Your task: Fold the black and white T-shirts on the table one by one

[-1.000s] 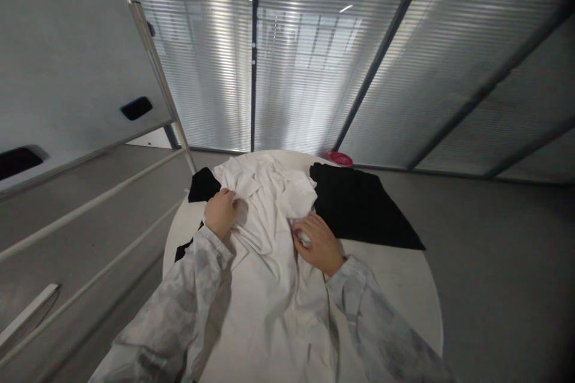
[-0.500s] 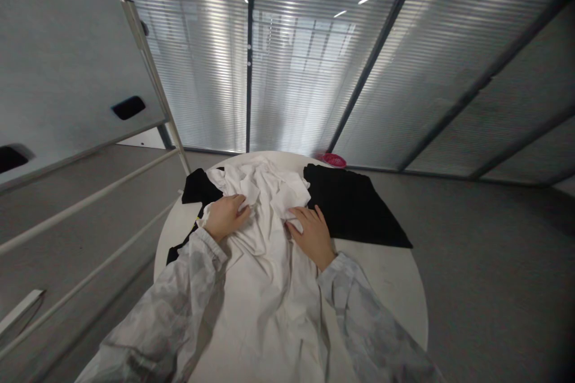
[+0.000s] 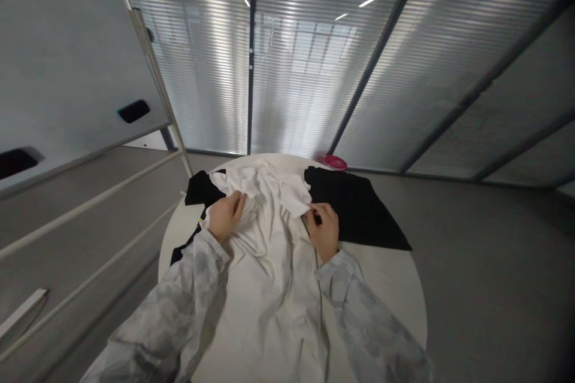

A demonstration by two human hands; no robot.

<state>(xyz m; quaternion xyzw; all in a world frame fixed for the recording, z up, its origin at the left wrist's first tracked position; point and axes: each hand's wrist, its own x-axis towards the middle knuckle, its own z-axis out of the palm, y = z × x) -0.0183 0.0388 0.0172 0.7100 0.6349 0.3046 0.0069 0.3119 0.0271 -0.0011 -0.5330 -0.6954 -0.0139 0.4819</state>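
A rumpled white shirt (image 3: 269,275) lies lengthwise over the round table, its far end bunched up. My left hand (image 3: 224,215) pinches a fold of it on the left side, thumb and fingers together. On the right, my right hand (image 3: 324,228) is closed with its fingertips on the corner of a flat white flap of the same shirt. The fingers of both hands partly hide the cloth they grip. A folded black cloth (image 3: 354,209) lies just beyond my right hand. Another black cloth (image 3: 202,188) sticks out from under the shirt near my left hand.
The round white table (image 3: 399,287) holds all the cloth. A pink basket (image 3: 335,162) is behind its far edge. At the left stands a whiteboard (image 3: 67,42) on a white tubular frame (image 3: 90,227). Ribbed glass panels (image 3: 305,72) rise behind the table.
My right hand has shifted to the right and closed its fingers on the flap's corner, which now lies flatter. My left hand's fingers have drawn together on the fold. The view has shifted slightly.
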